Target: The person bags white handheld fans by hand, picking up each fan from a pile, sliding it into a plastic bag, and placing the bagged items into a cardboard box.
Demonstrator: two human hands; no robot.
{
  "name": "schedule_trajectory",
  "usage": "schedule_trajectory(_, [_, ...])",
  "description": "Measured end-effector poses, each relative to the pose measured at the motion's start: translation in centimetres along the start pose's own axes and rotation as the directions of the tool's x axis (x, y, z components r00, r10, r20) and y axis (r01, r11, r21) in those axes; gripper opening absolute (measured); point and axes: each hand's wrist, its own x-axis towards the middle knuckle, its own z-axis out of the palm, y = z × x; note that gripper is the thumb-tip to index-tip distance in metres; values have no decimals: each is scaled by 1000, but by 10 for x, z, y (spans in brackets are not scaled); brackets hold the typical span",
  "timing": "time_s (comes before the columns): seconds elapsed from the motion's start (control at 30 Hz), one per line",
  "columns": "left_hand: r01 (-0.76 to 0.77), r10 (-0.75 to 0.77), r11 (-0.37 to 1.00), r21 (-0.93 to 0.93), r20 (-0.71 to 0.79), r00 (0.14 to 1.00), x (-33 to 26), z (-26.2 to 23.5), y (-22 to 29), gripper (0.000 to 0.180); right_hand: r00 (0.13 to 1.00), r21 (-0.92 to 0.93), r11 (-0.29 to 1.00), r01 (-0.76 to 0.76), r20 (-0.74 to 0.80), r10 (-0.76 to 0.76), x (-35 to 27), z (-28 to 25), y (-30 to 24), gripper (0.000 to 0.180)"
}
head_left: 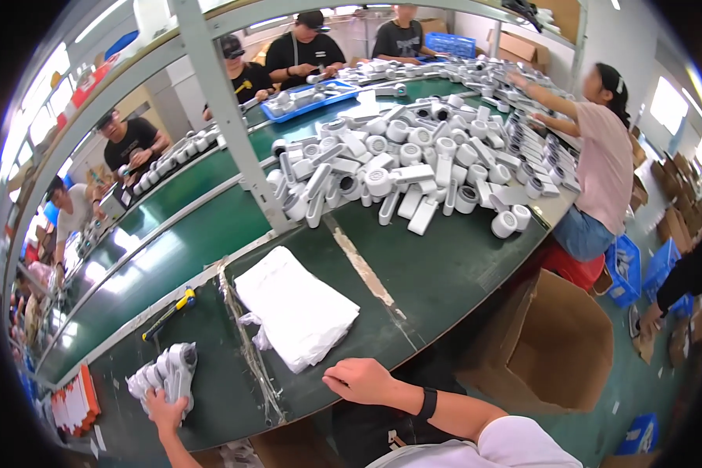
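At the near left of the green table, my left hand [166, 409] is closed round the near end of a row of white-grey handheld devices [168, 370] with round heads and flat handles. Clear plastic seems to wrap part of this row, which rests on the tabletop. My right hand [359, 381] hovers by the table's front edge, its fingers curled together with nothing visible in them. Just beyond it lies a stack of white plastic bags [296, 304]. A yellow-and-black utility knife [168, 313] lies between the row of devices and the metal rail.
A large pile of similar devices [398, 156] covers the far table, beside a metal post [230, 117]. An open cardboard box [558, 351] stands right of me. An orange-and-white carton [76, 402] is at far left. Several people work around; one in pink [604, 148] reaches over the pile.
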Motion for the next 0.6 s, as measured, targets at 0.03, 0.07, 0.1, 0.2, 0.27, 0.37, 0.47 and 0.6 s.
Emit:
schedule_trajectory(0.03, [-16, 16, 1000, 18, 14, 1000, -1, -2, 6, 79, 1000, -5, 1000, -6, -12, 6, 0, -1, 0, 14])
schedule_trajectory(0.07, [-32, 31, 999, 38, 27, 999, -3, -4, 10, 79, 1000, -21, 1000, 3, -17, -4, 1, -1, 0, 13])
schedule_trajectory(0.1, [-12, 12, 999, 38, 22, 1000, -5, -5, 13, 79, 1000, -10, 1000, 17, -6, -17, 1, -2, 0, 13])
schedule_trajectory(0.2, [2, -3, 1000, 31, 29, 1000, -9, -7, 20, 86, 1000, -31, 999, 21, -21, -22, 2, -3, -1, 11])
schedule_trajectory(0.27, [19, -19, 1000, 21, 26, 999, -12, -9, 26, 85, 999, -22, 999, 25, -19, -26, 0, -1, 1, 11])
schedule_trajectory(0.37, [22, -23, 1000, -12, -6, 1000, -12, -4, 24, 80, 1000, -18, 999, 29, -12, -29, 0, -1, 1, 10])
schedule_trajectory(0.47, [20, -20, 1000, -9, -34, 999, -15, -3, 27, 77, 1000, -14, 999, 30, -3, -30, 1, -2, -1, 10])
schedule_trajectory(0.6, [2, -4, 999, -33, -64, 998, -15, -1, 30, 72, 1000, -21, 1000, 22, 6, -21, 1, -4, -2, 9])
